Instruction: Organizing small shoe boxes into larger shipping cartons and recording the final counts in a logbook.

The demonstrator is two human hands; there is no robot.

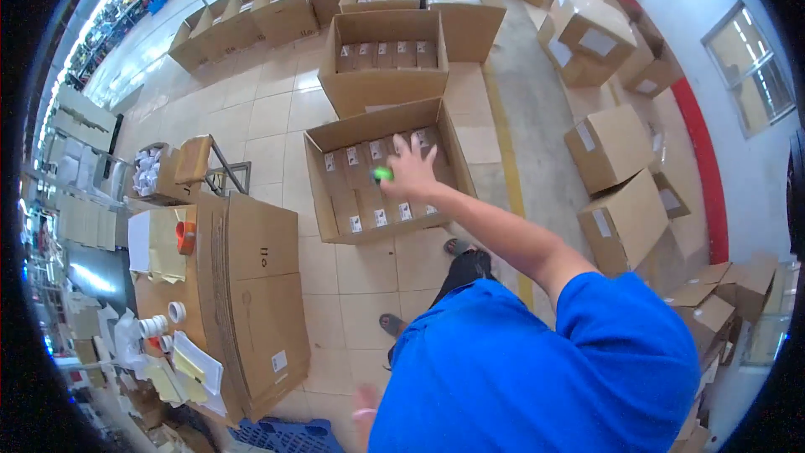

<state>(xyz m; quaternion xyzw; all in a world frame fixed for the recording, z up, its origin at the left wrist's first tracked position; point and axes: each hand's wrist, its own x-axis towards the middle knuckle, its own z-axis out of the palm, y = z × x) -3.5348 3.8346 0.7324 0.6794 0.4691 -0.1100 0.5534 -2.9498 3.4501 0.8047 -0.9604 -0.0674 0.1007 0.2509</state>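
Note:
My right hand (409, 169) reaches over an open cardboard carton (331, 138), its fingers spread toward the small boxes inside. A small bright green object (383, 174) with a dark end sits at the thumb side of this hand; its kind is too small to tell. Packed in rows, the small brown boxes (344, 180) carry white labels, and my hand and forearm hide some of them. Whether the fingertips touch the boxes cannot be made out. Low beside my body, away from the carton, my left hand (365, 415) is smeared by motion.
Another open carton (381, 84) of boxes stands just beyond, with more cartons (285, 17) behind. At left, a table (180, 302) bears tape rolls (177, 312), an orange tape dispenser (185, 237) and papers. Closed cartons (616, 147) line the right wall. A blue pallet (285, 434) lies below.

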